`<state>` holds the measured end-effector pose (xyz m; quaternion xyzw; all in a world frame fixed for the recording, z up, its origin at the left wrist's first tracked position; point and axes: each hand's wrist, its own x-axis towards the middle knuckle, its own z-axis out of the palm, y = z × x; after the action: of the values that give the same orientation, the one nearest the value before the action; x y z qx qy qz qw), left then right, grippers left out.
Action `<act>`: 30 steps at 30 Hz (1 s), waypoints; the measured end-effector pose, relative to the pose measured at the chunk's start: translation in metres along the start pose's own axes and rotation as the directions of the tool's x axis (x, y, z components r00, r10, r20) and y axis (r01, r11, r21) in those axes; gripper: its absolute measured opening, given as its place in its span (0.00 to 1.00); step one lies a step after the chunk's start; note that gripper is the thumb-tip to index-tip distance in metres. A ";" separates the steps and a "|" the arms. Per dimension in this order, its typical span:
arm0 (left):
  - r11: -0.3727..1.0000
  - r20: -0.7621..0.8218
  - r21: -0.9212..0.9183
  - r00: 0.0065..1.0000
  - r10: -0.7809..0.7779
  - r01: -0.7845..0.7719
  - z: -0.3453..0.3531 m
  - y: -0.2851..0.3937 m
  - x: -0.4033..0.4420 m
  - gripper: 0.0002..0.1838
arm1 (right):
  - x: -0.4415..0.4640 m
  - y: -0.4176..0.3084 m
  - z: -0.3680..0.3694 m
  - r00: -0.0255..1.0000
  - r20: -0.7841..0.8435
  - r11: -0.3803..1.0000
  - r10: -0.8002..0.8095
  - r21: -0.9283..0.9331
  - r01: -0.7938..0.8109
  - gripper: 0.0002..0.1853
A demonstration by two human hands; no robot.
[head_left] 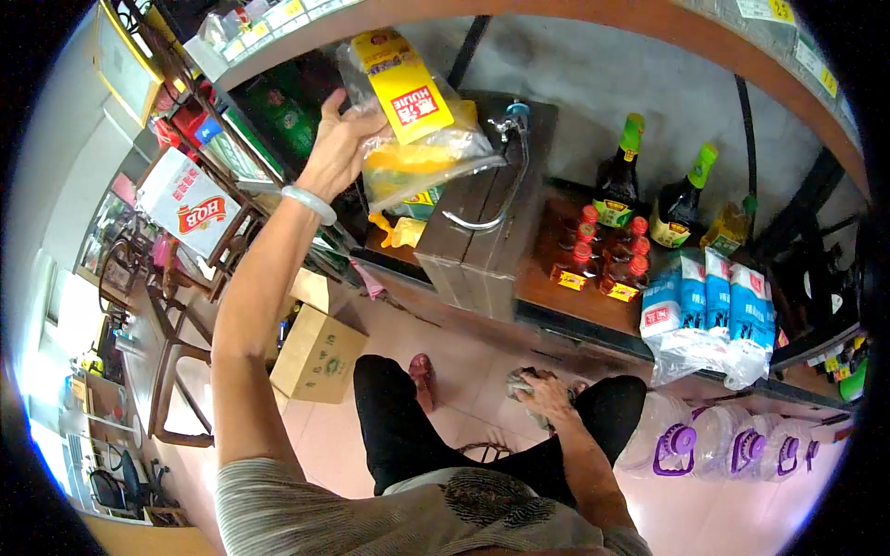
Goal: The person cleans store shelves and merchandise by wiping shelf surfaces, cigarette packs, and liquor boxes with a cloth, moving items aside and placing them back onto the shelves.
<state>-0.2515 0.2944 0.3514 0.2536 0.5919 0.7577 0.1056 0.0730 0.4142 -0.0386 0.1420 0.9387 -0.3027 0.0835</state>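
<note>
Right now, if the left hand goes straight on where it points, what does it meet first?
Beyond the plastic bag it holds, the left hand would probably meet the upper shelf first; depth is unclear, so it may pass underneath.

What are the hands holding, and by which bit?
Left hand: the yellow-labelled plastic bag, by its side edge. Right hand: what looks like a bunched grey cloth; exact part unclear.

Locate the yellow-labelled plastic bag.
In the head view, the plastic bag is up left of centre, in the left hand, just left of the metal tap.
</note>
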 end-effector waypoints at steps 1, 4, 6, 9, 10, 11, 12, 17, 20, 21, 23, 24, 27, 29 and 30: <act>0.999 0.096 -0.025 0.995 -0.017 0.020 -0.008 0.002 -0.002 0.30 | 0.001 0.005 0.005 1.000 -0.011 1.000 -0.013 0.004 0.013 0.29; 0.998 0.201 -0.018 0.978 -0.049 0.054 -0.031 0.005 -0.011 0.30 | 0.002 0.012 0.016 0.995 -0.072 0.998 -0.066 -0.009 0.065 0.28; 0.999 0.185 0.011 0.982 -0.046 0.045 -0.042 0.007 -0.020 0.31 | 0.002 0.015 0.020 0.994 -0.072 0.997 -0.080 -0.021 0.078 0.28; 0.988 0.089 0.142 0.994 -0.070 0.057 -0.053 0.014 -0.036 0.32 | 0.003 0.017 0.022 0.997 -0.041 0.997 -0.071 -0.035 0.070 0.29; 0.980 0.076 0.185 0.994 -0.082 0.066 -0.058 0.016 -0.040 0.32 | 0.001 0.016 0.023 0.996 -0.058 0.997 -0.074 -0.040 0.072 0.29; 0.972 0.073 0.227 0.995 -0.074 0.055 -0.061 0.018 -0.045 0.30 | 0.001 0.016 0.023 0.994 -0.074 0.996 -0.076 -0.045 0.073 0.29; 0.966 0.068 0.255 0.995 -0.070 0.051 -0.066 0.020 -0.048 0.29 | 0.000 0.014 0.021 0.996 -0.057 0.997 -0.062 -0.052 0.060 0.29; 0.875 0.022 0.483 0.999 -0.043 0.027 -0.084 0.026 -0.056 0.27 | -0.002 0.016 0.024 0.997 -0.068 0.997 -0.038 -0.068 0.033 0.28; 0.705 0.080 0.699 0.993 0.089 -0.120 -0.090 0.030 -0.063 0.21 | 0.001 0.025 0.031 0.995 -0.073 0.997 -0.071 -0.013 0.070 0.28; 0.531 0.185 0.807 0.965 0.187 -0.257 -0.103 0.026 -0.059 0.20 | -0.001 0.020 0.026 0.998 -0.051 0.999 -0.046 -0.011 0.046 0.28; 0.199 0.340 0.890 0.887 0.312 -0.411 -0.105 0.027 -0.064 0.17 | -0.006 0.005 0.010 1.000 -0.011 1.000 0.004 -0.008 -0.004 0.29; 0.114 0.382 0.888 0.852 0.357 -0.446 -0.104 0.026 -0.067 0.17 | -0.006 0.007 0.011 1.000 0.003 1.000 0.005 -0.009 -0.005 0.29; -0.016 0.448 0.867 0.764 0.464 -0.498 -0.102 0.022 -0.066 0.16 | -0.002 0.010 0.014 0.999 0.033 1.000 0.004 -0.022 -0.003 0.30; -0.162 0.538 0.830 0.687 0.488 -0.534 -0.098 0.019 -0.065 0.15 | -0.003 0.011 0.011 0.998 0.055 0.998 -0.005 -0.055 0.008 0.31; -0.232 0.580 0.806 0.648 0.495 -0.544 -0.093 0.019 -0.065 0.15 | -0.003 0.014 0.014 0.999 0.039 0.998 -0.019 -0.066 0.022 0.31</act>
<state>-0.2409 0.1813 0.3363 0.4894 0.7610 0.1161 -0.4097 0.0812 0.4158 -0.0566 0.1238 0.9479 -0.2749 0.1029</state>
